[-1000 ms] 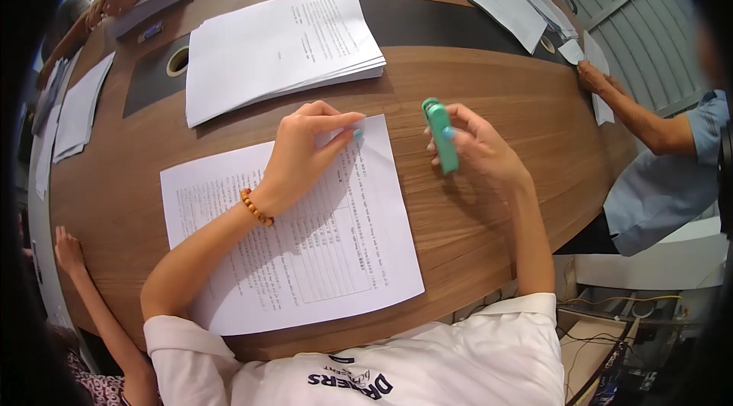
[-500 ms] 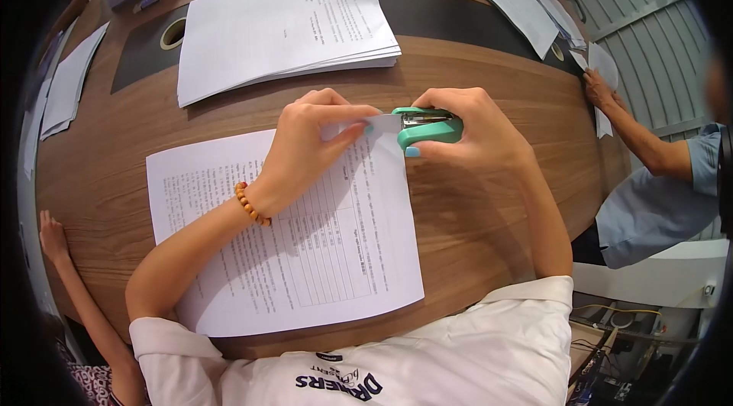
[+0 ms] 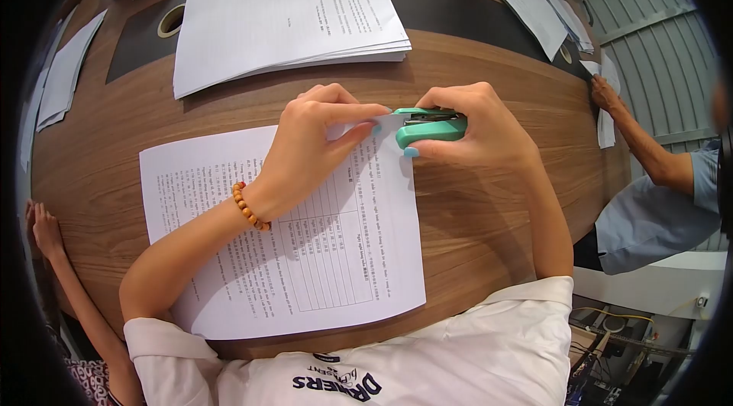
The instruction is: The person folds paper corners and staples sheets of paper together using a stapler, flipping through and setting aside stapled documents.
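Printed sheets of paper (image 3: 321, 268) lie on the table in front of me, their top right corner lifted a little. My left hand (image 3: 321, 127) pinches that corner between thumb and fingers; a beaded bracelet circles the wrist. In my right hand (image 3: 477, 127) is a green stapler (image 3: 431, 127), with the thumb below and the fingers above. The stapler's jaws sit around the paper's corner, beside my left fingertips. Whether a staple has gone through cannot be seen.
A thick stack of printed paper (image 3: 282, 24) lies beyond my hands, next to a round cable hole (image 3: 171, 21). More papers (image 3: 531, 16) lie at the far right. Another person's hand (image 3: 605, 93) holds sheets on the right; a person's arm (image 3: 76, 284) rests at the left edge.
The stapler has slid slightly further over the paper's corner, and its jaws look a little closer together. My left hand keeps its pinch. The view has shifted slightly.
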Action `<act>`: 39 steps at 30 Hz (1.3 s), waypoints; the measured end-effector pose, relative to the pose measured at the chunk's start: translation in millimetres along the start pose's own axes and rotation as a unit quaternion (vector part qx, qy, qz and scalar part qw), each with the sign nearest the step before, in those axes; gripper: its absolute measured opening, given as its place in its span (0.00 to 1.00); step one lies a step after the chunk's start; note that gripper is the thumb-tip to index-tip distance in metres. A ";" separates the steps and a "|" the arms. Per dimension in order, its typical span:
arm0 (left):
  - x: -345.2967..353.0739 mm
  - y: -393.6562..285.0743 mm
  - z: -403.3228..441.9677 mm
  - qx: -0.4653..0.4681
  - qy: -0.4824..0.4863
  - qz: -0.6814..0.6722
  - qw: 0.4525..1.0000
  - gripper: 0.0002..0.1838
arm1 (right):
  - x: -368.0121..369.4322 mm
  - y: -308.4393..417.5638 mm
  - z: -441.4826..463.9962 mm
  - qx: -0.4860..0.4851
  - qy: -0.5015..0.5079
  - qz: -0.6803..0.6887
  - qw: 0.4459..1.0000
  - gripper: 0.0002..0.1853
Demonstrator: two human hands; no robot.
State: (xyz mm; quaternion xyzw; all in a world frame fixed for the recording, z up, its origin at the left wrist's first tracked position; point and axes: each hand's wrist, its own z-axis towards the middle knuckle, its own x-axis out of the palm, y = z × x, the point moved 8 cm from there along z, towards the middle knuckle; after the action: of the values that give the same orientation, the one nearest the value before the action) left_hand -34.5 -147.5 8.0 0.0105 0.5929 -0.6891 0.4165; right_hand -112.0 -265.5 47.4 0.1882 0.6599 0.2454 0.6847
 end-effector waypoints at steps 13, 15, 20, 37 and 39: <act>0.4 1.3 0.0 0.001 -0.001 -0.003 1.000 0.16 | 4.9 -7.8 2.5 -0.010 -0.005 0.000 1.000 0.17; 0.3 -2.3 -0.5 0.018 0.004 0.019 1.000 0.16 | 7.2 -12.4 1.7 -0.010 -0.011 0.000 1.000 0.16; 0.6 -1.1 0.1 -0.004 0.006 -0.003 1.000 0.16 | 8.3 -19.3 3.4 -0.021 -0.006 -0.010 1.000 0.18; -39.5 -11.2 12.2 -0.002 0.171 0.015 0.985 0.12 | 20.6 -122.5 -77.1 0.086 -0.253 0.583 0.767 0.35; -44.9 11.5 2.1 -0.101 0.313 0.130 0.935 0.11 | 20.1 -123.2 -75.7 0.089 -0.247 0.566 0.782 0.36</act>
State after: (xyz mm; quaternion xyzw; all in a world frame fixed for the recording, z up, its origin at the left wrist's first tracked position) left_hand 2.5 -123.4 22.2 0.2604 0.7531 -0.5273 0.2950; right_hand -176.4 -358.5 -44.9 0.6418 0.2623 0.4742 0.5425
